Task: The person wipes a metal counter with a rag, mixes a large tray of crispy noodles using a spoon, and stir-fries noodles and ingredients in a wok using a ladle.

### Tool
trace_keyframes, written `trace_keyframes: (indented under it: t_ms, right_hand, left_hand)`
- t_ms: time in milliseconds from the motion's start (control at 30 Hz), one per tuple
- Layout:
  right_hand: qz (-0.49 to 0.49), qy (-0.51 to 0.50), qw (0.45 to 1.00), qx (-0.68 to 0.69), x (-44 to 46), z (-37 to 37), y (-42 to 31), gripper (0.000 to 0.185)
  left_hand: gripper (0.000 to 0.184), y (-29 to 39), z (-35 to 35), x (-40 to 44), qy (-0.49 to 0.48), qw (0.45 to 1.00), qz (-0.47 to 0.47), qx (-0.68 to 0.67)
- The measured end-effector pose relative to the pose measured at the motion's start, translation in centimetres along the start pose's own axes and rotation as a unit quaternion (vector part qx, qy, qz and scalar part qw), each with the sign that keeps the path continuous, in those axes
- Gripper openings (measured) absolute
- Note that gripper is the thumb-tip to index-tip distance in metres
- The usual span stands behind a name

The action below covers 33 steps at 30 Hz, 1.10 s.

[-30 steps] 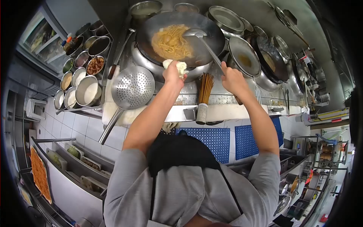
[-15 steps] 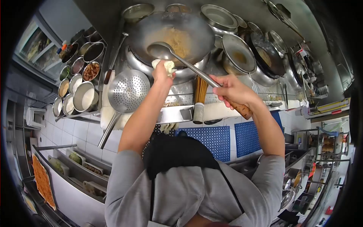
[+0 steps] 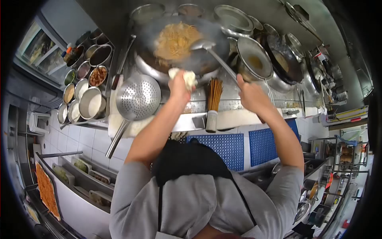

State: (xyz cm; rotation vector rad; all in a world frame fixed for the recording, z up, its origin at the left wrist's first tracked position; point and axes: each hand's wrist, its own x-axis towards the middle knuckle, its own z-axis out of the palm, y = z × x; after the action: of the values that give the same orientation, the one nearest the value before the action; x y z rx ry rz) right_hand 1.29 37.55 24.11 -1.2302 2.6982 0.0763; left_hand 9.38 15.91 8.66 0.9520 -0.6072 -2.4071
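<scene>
My left hand (image 3: 180, 86) is closed on a crumpled pale cloth (image 3: 190, 78) at the near rim of a large wok (image 3: 145, 38). Whether the fingers also grip the rim is hidden. Golden-brown noodles (image 3: 175, 40) lie heaped inside the wok, slightly blurred and with steam around them. Wrapped around the handle of a long metal ladle (image 3: 223, 63) is my right hand (image 3: 253, 96). The ladle's bowl is over the wok's right side, beside the noodles. Between my hands, a bamboo wok brush (image 3: 214, 99) stands at the stove's front edge.
A perforated strainer (image 3: 139, 96) lies left of the wok. Farther left are several metal seasoning pots (image 3: 90, 101) and a bowl of reddish-brown pieces (image 3: 98, 75). To the right sit a metal pot with a strainer (image 3: 254, 59) and a dark wok (image 3: 292, 73).
The ladle's bowl has moved right and slightly up, away from the near side of the wok. The noodles have shifted toward the back left. My left hand and the cloth have moved right and down.
</scene>
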Motion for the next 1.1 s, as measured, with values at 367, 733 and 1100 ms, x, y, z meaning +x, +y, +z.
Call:
trace_keyframes:
  t_ms: [367,733,1100]
  right_hand:
    - [-0.003,0.181,0.979,0.089,1.5,4.5,-0.9,0.056]
    - [0.068,0.150,0.841,0.515,1.4,19.8,-7.5,0.068]
    - [0.111,0.031,0.761,0.639,0.3,16.9,-8.4,0.069]
  left_hand:
    - [0.026,2.1,1.7,3.3,0.067,0.998,0.000,-0.006]
    - [0.022,2.7,0.3,6.8,0.014,0.990,-0.060,0.124]
    - [0.038,3.3,-0.9,7.1,-0.055,0.970,-0.120,0.204]
